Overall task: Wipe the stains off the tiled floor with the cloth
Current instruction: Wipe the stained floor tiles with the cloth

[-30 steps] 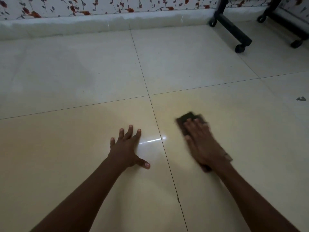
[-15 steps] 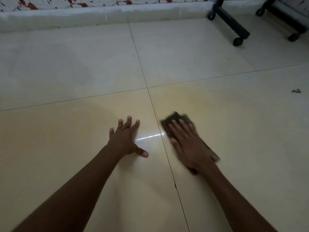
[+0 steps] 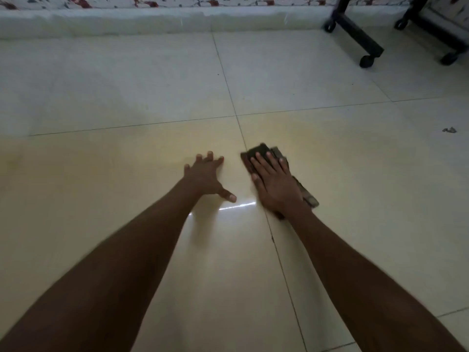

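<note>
Right hand [image 3: 275, 185] presses flat, fingers straight, on the dark folded cloth [image 3: 261, 151] at centre frame, just right of a grout line. Left hand [image 3: 206, 174] rests spread on the glossy cream tiled floor [image 3: 101, 189]. Wiping looks underway; one small grey speck [image 3: 449, 130] remains at right edge. No legible writing.

Glossy cream tiled floor [image 3: 355, 174], dark grout lines. Floral wallpaper [image 3: 177, 1] above pale skirting [image 3: 127, 21]. Black castored frame [image 3: 360, 39] far right.
</note>
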